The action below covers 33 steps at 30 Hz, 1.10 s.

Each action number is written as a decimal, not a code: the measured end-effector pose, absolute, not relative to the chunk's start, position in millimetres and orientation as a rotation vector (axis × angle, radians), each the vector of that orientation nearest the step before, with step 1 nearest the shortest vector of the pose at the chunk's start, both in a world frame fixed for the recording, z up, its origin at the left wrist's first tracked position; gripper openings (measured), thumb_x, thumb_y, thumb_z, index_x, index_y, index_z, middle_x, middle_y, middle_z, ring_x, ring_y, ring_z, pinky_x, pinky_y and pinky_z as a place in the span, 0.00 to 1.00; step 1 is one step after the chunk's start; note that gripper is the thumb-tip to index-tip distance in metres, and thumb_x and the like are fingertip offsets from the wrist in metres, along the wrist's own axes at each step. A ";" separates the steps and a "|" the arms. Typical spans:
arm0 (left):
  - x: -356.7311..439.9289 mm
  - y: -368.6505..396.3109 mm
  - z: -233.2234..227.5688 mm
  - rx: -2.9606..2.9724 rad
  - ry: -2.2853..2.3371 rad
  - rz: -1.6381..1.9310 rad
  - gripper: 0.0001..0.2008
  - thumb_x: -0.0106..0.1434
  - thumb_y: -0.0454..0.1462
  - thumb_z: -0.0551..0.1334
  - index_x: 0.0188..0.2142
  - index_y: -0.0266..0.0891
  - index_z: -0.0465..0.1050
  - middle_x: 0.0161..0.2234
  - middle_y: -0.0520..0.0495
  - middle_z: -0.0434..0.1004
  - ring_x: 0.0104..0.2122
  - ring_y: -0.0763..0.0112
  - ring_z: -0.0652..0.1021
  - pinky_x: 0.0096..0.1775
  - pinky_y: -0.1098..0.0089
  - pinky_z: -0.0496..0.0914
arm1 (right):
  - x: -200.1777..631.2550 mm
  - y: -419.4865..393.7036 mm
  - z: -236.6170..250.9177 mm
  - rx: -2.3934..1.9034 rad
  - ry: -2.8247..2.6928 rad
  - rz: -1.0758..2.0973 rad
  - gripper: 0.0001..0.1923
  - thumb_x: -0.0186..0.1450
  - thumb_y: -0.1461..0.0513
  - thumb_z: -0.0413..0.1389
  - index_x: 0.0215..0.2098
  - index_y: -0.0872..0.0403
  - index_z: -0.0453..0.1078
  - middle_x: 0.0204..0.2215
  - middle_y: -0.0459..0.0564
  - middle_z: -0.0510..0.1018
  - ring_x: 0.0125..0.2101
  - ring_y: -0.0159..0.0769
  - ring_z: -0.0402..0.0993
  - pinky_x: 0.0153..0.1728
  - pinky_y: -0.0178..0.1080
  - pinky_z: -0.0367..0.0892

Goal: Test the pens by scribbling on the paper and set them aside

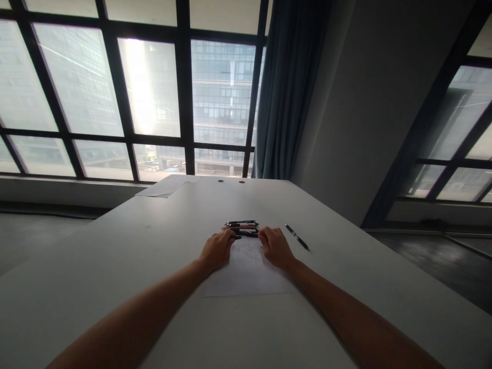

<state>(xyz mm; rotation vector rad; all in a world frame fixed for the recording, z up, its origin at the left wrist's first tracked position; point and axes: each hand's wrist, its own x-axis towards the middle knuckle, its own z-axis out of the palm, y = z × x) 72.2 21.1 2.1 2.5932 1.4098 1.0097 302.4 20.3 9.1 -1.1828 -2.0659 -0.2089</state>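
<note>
black pen (296,236) beside hands (246,248)

Pens (242,228) — bundled flat, at paper's (248,271) far edge.

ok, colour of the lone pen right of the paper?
Black, seen in the head view: the pen lies apart from the paper.

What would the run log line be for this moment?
left hand: on pens | right hand: on pens | paper: under hands | lone pen: right, apart
</note>
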 end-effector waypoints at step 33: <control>70.1 29.3 -8.0 2.576 0.972 1.317 0.17 0.65 0.27 0.51 0.52 0.38 0.65 0.49 0.37 0.73 0.52 0.61 0.73 0.54 0.57 0.69 | 306.4 16.2 17.7 -0.977 -2.128 -0.357 0.20 0.64 0.62 0.54 0.55 0.54 0.65 0.55 0.58 0.70 0.54 0.47 0.64 0.53 0.50 0.56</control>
